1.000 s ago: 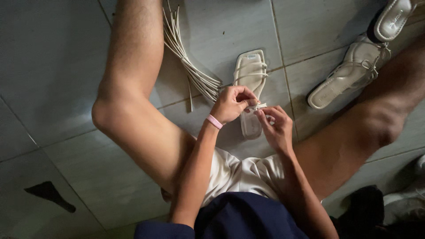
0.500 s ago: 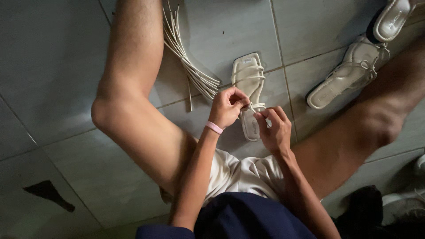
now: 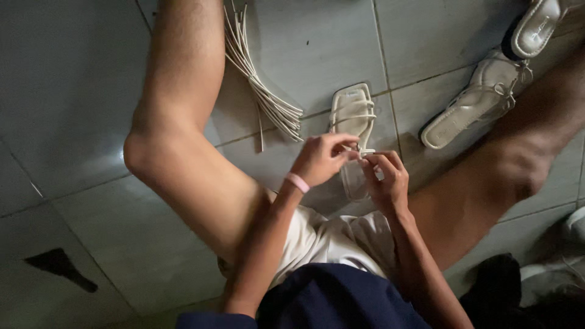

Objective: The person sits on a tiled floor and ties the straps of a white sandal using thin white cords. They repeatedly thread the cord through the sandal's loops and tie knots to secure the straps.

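1. We look down from a head camera at a person seated on a grey tiled floor [image 3: 79, 79], bare legs spread to either side.
2. Between the legs lies a cream flat sandal [image 3: 352, 119], toe end pointing away from us, with two thin straps already crossing its front.
3. The left hand [image 3: 320, 159], with a pink band [image 3: 298, 182] at the wrist, has its fingers pressed together, pinching a thin cream strap [image 3: 365, 151] just above the sandal's middle.
4. The right hand [image 3: 385, 176] meets it, fingertips closed on the same strap, though the dim light hides the exact grip.
5. A bundle of loose cream straps [image 3: 262, 91] lies on the floor to the left, just beside the sandal.
6. We judge the strapping partly done: the heel end looks bare.
7. Two more pale sandals [image 3: 481, 100] lie at upper right.
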